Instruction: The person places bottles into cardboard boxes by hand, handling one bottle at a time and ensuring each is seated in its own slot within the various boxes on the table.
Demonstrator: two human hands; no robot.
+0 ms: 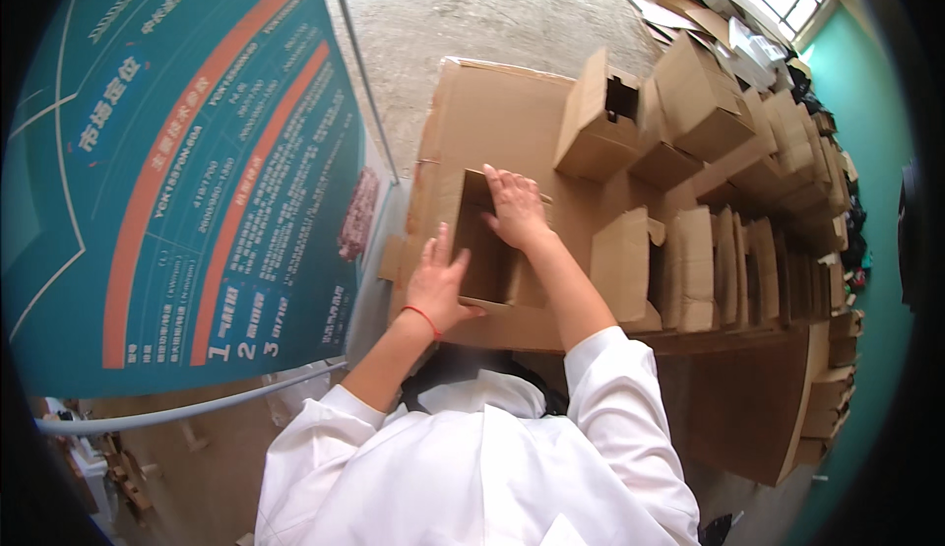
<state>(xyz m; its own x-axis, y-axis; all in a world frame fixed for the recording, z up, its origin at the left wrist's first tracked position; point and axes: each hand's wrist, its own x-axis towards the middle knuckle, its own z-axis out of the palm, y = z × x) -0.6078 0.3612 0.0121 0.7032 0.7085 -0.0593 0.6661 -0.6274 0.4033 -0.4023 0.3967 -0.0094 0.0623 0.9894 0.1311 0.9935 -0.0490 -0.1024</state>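
- The left hand (438, 285), with a red band at the wrist, lies flat and open-fingered against the near left wall of an open cardboard box (489, 251).
- The right hand (515, 206) rests on the box's far rim, fingers spread; whether it grips the edge cannot be told.
- The box sits on flat cardboard sheets (492, 113) covering the tabletop.
- To the right stand folded boxes (689, 103) and a row of upright flattened cartons (733, 265).
- A teal poster board (177, 172) stands at left.
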